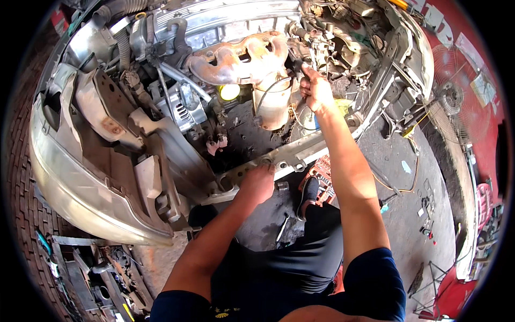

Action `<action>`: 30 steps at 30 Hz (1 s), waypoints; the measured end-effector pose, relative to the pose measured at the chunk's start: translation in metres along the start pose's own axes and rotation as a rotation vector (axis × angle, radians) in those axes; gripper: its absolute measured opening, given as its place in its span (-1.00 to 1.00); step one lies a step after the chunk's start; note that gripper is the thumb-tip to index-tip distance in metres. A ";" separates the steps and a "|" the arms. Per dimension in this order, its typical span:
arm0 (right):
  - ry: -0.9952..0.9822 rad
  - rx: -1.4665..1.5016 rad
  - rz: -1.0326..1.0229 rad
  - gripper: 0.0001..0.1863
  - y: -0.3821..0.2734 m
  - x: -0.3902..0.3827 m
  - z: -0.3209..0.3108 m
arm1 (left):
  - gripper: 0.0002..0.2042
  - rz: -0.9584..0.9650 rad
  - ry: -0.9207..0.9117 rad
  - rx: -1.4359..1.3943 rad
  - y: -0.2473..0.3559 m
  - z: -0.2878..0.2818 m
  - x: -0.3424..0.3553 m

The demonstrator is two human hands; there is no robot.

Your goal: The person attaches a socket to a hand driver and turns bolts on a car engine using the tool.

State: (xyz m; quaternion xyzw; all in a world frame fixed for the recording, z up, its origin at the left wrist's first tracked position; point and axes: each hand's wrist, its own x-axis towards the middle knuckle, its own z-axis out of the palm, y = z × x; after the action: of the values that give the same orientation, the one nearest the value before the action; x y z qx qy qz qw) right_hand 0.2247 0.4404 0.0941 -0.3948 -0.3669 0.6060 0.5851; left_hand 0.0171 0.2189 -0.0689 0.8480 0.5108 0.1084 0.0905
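Note:
My left hand (259, 183) is closed over the pale metal crossbar (300, 153) along the front of an opened car engine bay. Its curled fingers are partly hidden by the back of the hand. Farther in, my right hand (317, 94) reaches to the right of the rusty exhaust manifold (241, 59). Its fingers are curled, thumb pointing forward, beside dark engine parts; what they grip is too small to make out. Below the manifold hangs a cylindrical catalytic converter (272, 104) with a thin cable looped in front. A yellow round cap (229, 92) shows left of it.
A detached-looking bumper (80, 182) curves along the left. An orange-red tool case (322, 180) lies on the floor beyond my shoe (309, 193), with a metal socket (282, 186) and a wrench (282, 228) nearby. A standing fan (450, 96) is at the right.

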 end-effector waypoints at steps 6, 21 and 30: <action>0.080 -2.063 -0.854 -0.49 -0.057 -0.008 -0.006 | -0.51 0.012 0.030 0.011 -0.003 -0.003 0.005; 0.273 -2.139 -1.041 -0.58 -0.047 -0.024 0.006 | -0.57 -0.022 0.023 0.038 -0.009 -0.002 -0.001; 0.046 0.308 0.049 -0.77 0.017 0.001 0.014 | -0.51 -0.007 0.020 0.043 -0.006 -0.002 0.000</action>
State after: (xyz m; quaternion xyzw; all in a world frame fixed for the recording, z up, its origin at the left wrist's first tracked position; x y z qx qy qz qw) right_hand 0.2048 0.4413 0.0846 -0.3231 -0.2465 0.6599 0.6319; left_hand 0.0112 0.2215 -0.0685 0.8469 0.5168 0.1056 0.0675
